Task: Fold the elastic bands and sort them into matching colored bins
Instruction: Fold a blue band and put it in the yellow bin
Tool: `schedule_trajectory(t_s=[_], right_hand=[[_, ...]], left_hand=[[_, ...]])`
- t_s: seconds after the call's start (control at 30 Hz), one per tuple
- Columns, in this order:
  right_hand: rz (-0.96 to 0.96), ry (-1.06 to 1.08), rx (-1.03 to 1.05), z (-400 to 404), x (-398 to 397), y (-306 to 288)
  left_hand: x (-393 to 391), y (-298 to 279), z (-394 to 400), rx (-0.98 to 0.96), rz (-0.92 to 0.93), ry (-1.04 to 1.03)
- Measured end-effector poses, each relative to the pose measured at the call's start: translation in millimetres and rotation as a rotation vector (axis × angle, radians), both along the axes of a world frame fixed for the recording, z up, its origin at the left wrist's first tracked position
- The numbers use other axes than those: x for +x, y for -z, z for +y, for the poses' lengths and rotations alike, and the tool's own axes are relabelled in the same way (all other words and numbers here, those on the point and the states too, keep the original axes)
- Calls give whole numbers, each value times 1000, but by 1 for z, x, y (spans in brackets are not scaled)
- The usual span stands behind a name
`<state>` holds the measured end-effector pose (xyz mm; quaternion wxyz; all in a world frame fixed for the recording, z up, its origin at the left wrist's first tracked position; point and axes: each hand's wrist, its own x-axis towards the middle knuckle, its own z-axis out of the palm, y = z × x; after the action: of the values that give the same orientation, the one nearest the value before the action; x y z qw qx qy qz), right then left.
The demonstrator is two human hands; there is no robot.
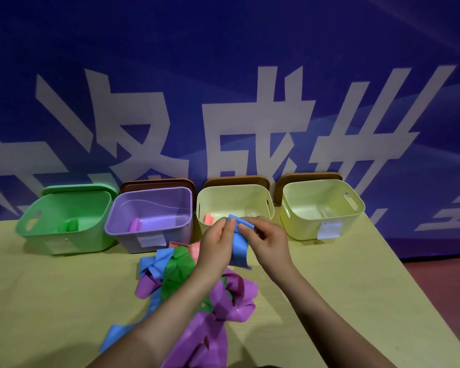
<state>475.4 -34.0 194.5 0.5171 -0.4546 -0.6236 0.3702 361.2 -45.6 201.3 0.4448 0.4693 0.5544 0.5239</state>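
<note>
A: What is lying nearest the person?

B: A tangle of loose bands is sprawling over the yellow-green table (pixel 51 301). Purple bands (pixel 223 309) are trailing toward six o'clock, a green band (pixel 177 269) is sitting in the middle of the heap, light blue bands (pixel 154 258) are curling at its nine o'clock side, and a bit of pink band (pixel 194 248) is peeking out at twelve o'clock of the heap, beside the left wrist.

A: And the hands?

B: Both are raised just above the heap, working one blue band (pixel 239 245). The left hand (pixel 217 244) is pinching its upper edge between thumb and fingers; the right hand (pixel 270 241) is gripping the folded top from three o'clock. The rest of the band is hanging down between the two wrists.

A: What is standing beyond them?

B: Four bins are lining up in a row against the blue banner (pixel 223 88). At ten o'clock the green bin (pixel 37 229) is holding a folded green piece. Next to it, the purple bin (pixel 117 224) is holding a folded purple piece. At twelve o'clock, right behind the hands, a pale yellow bin (pixel 250 192) is showing a pink piece inside. At two o'clock a second pale yellow bin (pixel 298 227) is standing; I cannot tell whether anything is inside.
</note>
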Motion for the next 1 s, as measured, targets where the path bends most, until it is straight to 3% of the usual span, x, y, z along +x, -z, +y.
schedule_trajectory(t_s=[0.1, 0.33, 0.6, 1.0], right_hand=[[-244, 40, 196, 2, 0, 1], [-237, 27, 198, 6, -3, -3], [-244, -21, 212, 7, -4, 0], [-339, -289, 86, 13, 12, -3]], left_hand=[[0, -3, -3, -65, -148, -35], [-3, -9, -12, -231, -393, -64], [-13, -14, -13, -146, -151, -80], [-11, -8, -17, -190, -234, -50]])
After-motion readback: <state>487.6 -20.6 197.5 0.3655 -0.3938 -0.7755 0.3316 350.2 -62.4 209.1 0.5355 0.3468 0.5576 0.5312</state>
